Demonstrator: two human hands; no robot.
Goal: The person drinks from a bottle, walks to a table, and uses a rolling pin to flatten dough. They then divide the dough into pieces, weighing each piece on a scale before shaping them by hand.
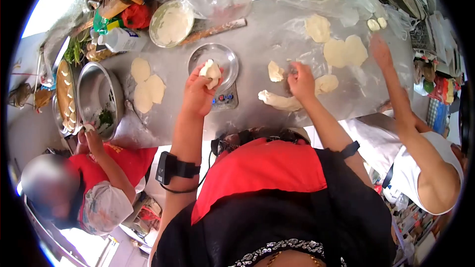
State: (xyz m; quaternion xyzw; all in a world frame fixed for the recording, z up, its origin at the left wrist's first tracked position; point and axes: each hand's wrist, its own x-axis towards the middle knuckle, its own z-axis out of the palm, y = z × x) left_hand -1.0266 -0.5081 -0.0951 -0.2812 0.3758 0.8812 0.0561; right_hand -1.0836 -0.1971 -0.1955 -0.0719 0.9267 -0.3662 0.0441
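Dough (pixel 210 71) is gripped in my left hand (pixel 197 93), whose fingers are wrapped round it above the metal pan of a small digital scale (pixel 226 101). My right hand (pixel 302 82) is over the table, its fingers bent together; whether anything is between them is too small to make out. Just left of it lies a small dough piece (pixel 275 71). A thick dough roll (pixel 280 101) rests below that hand, and a flattened dough round (pixel 326 84) is to its right.
Dough rounds (pixel 143 94) lie at left, more (pixel 345 52) at right. A bowl of flour (pixel 171 23) and rolling pin (pixel 213 31) stand behind the scale. One person (pixel 106 183) works beside a metal basin (pixel 100 100); another person's arm (pixel 396 79) reaches over the table's right side.
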